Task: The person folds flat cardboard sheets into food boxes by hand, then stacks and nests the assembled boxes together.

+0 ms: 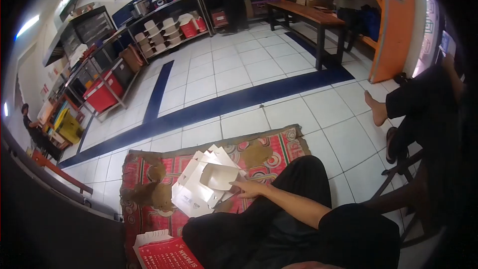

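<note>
My right hand [247, 189] reaches in from the right, its fingers closed on the near right corner of a white cardboard food box [219, 177]. The box is partly folded, with its walls raised and its inside facing up. It rests on a loose stack of flat white box blanks [191, 197], whose notched flaps stick out on several sides. A red printed cardboard piece [172, 254] with white lettering lies by my left knee. My left hand is out of sight; only a sliver of skin shows at the bottom edge, too little to make out.
Under the boxes is a worn red patterned mat [294, 144] on white floor tiles. A seated person's bare foot [377, 108] is at the right. Farther off stand a wooden bench [308, 14], an orange counter [391, 35] and shelves with stacked boxes [172, 32]. Other people stand behind.
</note>
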`<action>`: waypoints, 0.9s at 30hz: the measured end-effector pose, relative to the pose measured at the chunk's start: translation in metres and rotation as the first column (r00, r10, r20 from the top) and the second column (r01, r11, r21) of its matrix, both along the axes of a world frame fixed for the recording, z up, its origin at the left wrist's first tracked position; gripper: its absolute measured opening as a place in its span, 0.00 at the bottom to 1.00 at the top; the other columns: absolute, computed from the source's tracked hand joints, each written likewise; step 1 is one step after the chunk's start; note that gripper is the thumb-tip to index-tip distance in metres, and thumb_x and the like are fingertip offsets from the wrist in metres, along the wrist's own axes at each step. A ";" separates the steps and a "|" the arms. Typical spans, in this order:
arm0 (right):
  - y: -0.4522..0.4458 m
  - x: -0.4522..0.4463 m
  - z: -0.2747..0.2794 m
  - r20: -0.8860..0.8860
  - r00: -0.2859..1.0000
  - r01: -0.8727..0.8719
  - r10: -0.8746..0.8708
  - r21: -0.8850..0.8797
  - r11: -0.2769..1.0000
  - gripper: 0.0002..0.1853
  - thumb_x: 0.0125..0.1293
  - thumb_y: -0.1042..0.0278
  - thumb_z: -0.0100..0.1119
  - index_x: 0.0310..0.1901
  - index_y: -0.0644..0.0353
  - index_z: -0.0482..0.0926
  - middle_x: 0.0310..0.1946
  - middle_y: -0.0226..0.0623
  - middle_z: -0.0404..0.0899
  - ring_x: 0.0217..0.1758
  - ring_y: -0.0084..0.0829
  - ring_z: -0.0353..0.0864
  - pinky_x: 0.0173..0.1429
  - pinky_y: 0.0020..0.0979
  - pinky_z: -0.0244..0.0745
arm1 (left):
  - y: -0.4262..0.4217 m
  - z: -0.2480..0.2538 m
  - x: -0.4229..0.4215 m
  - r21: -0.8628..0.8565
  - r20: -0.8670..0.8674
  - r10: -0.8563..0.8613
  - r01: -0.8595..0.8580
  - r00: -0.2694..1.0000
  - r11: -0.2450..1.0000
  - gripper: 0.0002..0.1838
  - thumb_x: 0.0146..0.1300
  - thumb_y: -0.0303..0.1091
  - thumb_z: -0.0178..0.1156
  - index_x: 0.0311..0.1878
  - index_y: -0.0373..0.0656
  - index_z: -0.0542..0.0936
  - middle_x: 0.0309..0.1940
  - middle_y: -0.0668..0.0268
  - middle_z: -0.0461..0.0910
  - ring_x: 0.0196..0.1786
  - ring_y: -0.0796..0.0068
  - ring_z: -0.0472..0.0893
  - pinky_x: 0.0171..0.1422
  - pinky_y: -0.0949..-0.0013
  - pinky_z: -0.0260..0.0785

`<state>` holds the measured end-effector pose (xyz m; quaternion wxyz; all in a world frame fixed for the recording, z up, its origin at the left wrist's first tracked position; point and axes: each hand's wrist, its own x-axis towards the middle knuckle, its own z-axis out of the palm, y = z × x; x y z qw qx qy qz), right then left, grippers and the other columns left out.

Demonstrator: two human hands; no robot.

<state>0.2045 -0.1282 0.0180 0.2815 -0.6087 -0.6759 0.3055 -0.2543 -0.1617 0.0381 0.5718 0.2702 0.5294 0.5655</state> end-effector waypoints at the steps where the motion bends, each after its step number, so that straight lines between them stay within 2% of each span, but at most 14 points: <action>1: 0.001 0.000 0.000 -0.013 1.000 0.006 -0.005 0.005 1.000 0.47 0.72 0.61 0.71 0.86 0.57 0.57 0.44 0.51 0.90 0.47 0.47 0.92 0.55 0.46 0.85 | 0.004 0.003 0.003 -0.002 -0.013 -0.010 0.010 1.000 1.000 0.45 0.71 0.60 0.65 0.82 0.42 0.66 0.77 0.56 0.72 0.77 0.52 0.71 0.84 0.45 0.62; 3: -0.001 0.000 0.003 -0.020 1.000 0.020 -0.020 0.004 1.000 0.46 0.72 0.61 0.71 0.86 0.57 0.58 0.40 0.50 0.90 0.44 0.47 0.92 0.52 0.46 0.85 | 0.012 0.006 0.007 -0.002 -0.033 -0.030 0.030 0.999 1.000 0.45 0.70 0.59 0.66 0.82 0.42 0.66 0.77 0.56 0.72 0.77 0.52 0.72 0.83 0.46 0.62; 6: -0.009 0.000 0.011 0.091 0.995 0.031 -0.038 0.079 0.996 0.44 0.72 0.61 0.70 0.86 0.56 0.59 0.38 0.50 0.89 0.42 0.45 0.92 0.50 0.44 0.84 | 0.021 0.011 0.014 -0.005 -0.054 -0.059 0.059 0.997 0.998 0.44 0.70 0.58 0.66 0.81 0.42 0.67 0.76 0.56 0.73 0.76 0.52 0.72 0.83 0.46 0.62; 12: -0.007 -0.005 0.015 0.065 0.997 0.039 -0.044 0.083 0.996 0.42 0.73 0.60 0.68 0.85 0.55 0.61 0.35 0.49 0.89 0.40 0.45 0.92 0.48 0.46 0.82 | 0.025 0.016 0.015 0.007 -0.081 -0.079 0.080 0.994 0.997 0.43 0.69 0.55 0.67 0.80 0.41 0.68 0.75 0.56 0.74 0.75 0.53 0.73 0.82 0.47 0.63; 15: -0.008 -0.008 0.023 0.058 0.997 0.040 -0.044 0.059 0.997 0.39 0.74 0.59 0.67 0.83 0.54 0.65 0.40 0.51 0.90 0.43 0.45 0.92 0.50 0.46 0.84 | 0.026 0.019 0.017 0.009 -0.101 -0.087 0.089 0.991 0.996 0.42 0.69 0.54 0.67 0.79 0.41 0.69 0.75 0.56 0.74 0.75 0.53 0.74 0.82 0.47 0.64; 17: -0.006 -0.013 0.023 0.138 0.986 0.067 -0.090 0.163 0.984 0.35 0.76 0.58 0.66 0.80 0.56 0.68 0.49 0.52 0.89 0.53 0.45 0.91 0.57 0.44 0.84 | 0.028 0.020 0.018 0.012 -0.114 -0.091 0.093 0.989 0.996 0.42 0.68 0.53 0.68 0.79 0.40 0.69 0.74 0.56 0.75 0.74 0.54 0.74 0.82 0.47 0.64; 18: -0.002 -0.021 0.019 0.139 0.985 0.080 -0.103 0.162 0.984 0.35 0.76 0.58 0.66 0.80 0.56 0.68 0.49 0.52 0.89 0.53 0.45 0.91 0.57 0.44 0.84 | 0.031 0.019 0.020 0.015 -0.118 -0.096 0.099 0.988 0.995 0.41 0.68 0.53 0.68 0.79 0.40 0.70 0.74 0.56 0.75 0.74 0.54 0.74 0.81 0.48 0.64; 20: 0.015 -0.033 0.015 -0.121 0.993 0.026 -0.010 0.126 0.992 0.34 0.77 0.54 0.67 0.79 0.57 0.71 0.58 0.49 0.88 0.61 0.44 0.89 0.67 0.41 0.82 | 0.038 0.020 0.027 0.010 -0.129 -0.115 0.118 0.985 0.993 0.41 0.68 0.52 0.68 0.78 0.40 0.70 0.74 0.56 0.75 0.74 0.54 0.75 0.81 0.48 0.65; 22: -0.007 -0.063 0.101 -0.499 0.866 -0.023 0.037 0.035 0.999 0.35 0.76 0.51 0.71 0.78 0.58 0.72 0.67 0.45 0.83 0.70 0.41 0.82 0.75 0.42 0.76 | 0.043 0.022 0.032 0.005 -0.143 -0.128 0.130 0.981 0.992 0.40 0.67 0.51 0.68 0.78 0.40 0.70 0.73 0.56 0.76 0.74 0.54 0.75 0.81 0.48 0.65; 24: -0.021 -0.088 0.150 -0.516 0.836 -0.065 0.188 0.248 0.967 0.44 0.72 0.44 0.74 0.82 0.53 0.68 0.74 0.45 0.75 0.75 0.46 0.78 0.75 0.46 0.78 | 0.048 0.024 0.038 0.000 -0.155 -0.140 0.142 0.978 0.990 0.40 0.67 0.50 0.69 0.77 0.40 0.71 0.73 0.56 0.76 0.73 0.55 0.75 0.81 0.48 0.66; 25: -0.026 -0.101 0.171 -0.519 0.836 -0.051 0.175 0.244 0.969 0.44 0.72 0.44 0.74 0.82 0.53 0.68 0.74 0.45 0.75 0.75 0.46 0.78 0.75 0.46 0.78 | 0.050 0.025 0.039 -0.001 -0.161 -0.144 0.146 0.976 0.989 0.40 0.67 0.49 0.69 0.77 0.40 0.71 0.73 0.56 0.76 0.73 0.55 0.75 0.81 0.49 0.66; 27: -0.033 -0.115 0.201 -0.484 0.813 -0.128 0.324 0.394 0.910 0.48 0.67 0.49 0.81 0.82 0.54 0.66 0.83 0.44 0.62 0.86 0.43 0.61 0.85 0.48 0.65 | 0.057 0.026 0.043 0.002 -0.168 -0.167 0.170 0.971 0.985 0.39 0.67 0.49 0.69 0.77 0.39 0.72 0.72 0.57 0.77 0.73 0.55 0.76 0.80 0.49 0.66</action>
